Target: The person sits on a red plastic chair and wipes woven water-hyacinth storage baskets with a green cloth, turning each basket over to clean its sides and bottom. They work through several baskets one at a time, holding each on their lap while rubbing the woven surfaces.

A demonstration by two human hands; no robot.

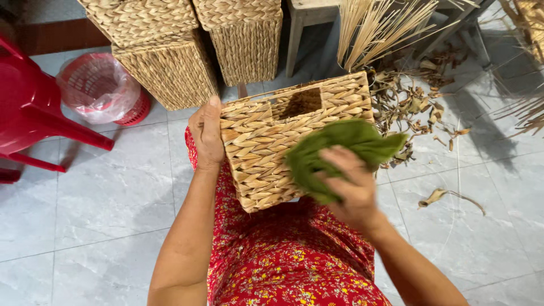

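A woven straw basket (266,133) with a cut-out handle rests tilted on my lap, its side facing up. My left hand (207,136) grips the basket's left edge, thumb along the top corner. My right hand (351,187) is closed on a crumpled green cloth (340,147), pressed against the basket's right side. The right hand and the cloth are slightly blurred. My red flowered clothing (283,260) lies under the basket.
Two stacks of similar woven baskets (170,51) (246,39) stand behind. A red plastic chair (28,102) and a red bin with a clear bag (102,88) are at left. Dry straw bundles (374,28), a wooden stool leg (294,37) and dried leaf scraps (413,107) lie at right on grey tiles.
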